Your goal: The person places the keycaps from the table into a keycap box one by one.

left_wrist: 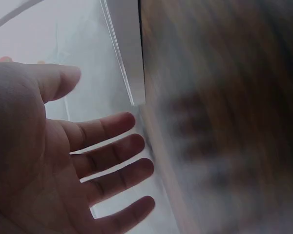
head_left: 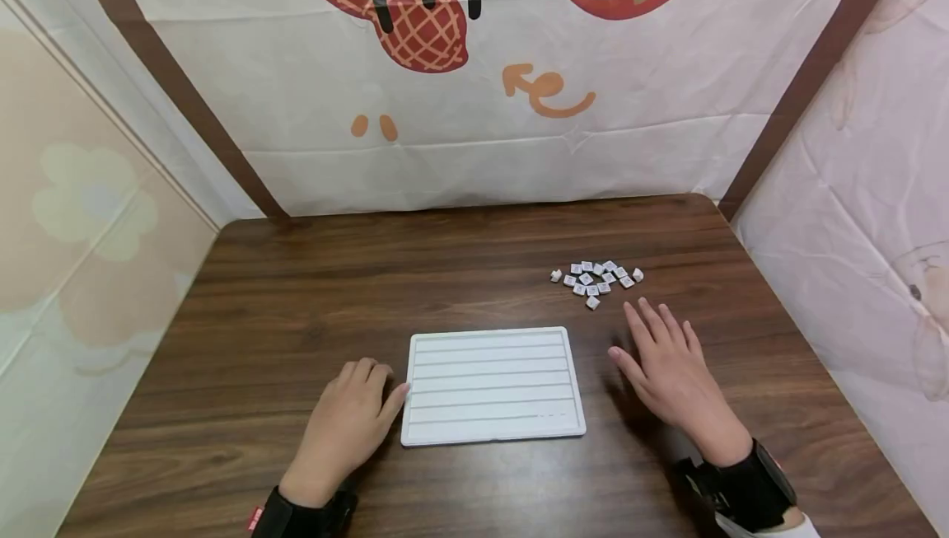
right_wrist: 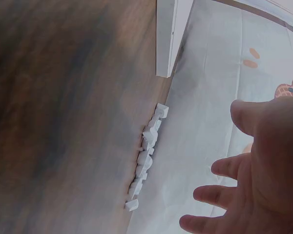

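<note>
A white rectangular board (head_left: pixel 493 385) with several horizontal ridges lies on the wooden table (head_left: pixel 311 291). Just off its left edge is my left hand (head_left: pixel 347 418), its thumb tip right at the board's side; the left wrist view shows its fingers (left_wrist: pixel 112 156) spread apart and holding nothing. To the right of the board, my right hand (head_left: pixel 678 377) hovers palm down with spread fingers, holding nothing. Beyond its fingertips, small white key-like cubes (head_left: pixel 593 278) lie in a loose cluster. In the right wrist view these cubes (right_wrist: pixel 145 158) appear edge-on in a row.
A white printed cloth (head_left: pixel 474 159) hangs behind the table's far edge. Pale patterned cloths stand along the left (head_left: pixel 96 217) and right (head_left: pixel 860 192) sides. Black bands (head_left: pixel 752 484) are strapped round both wrists.
</note>
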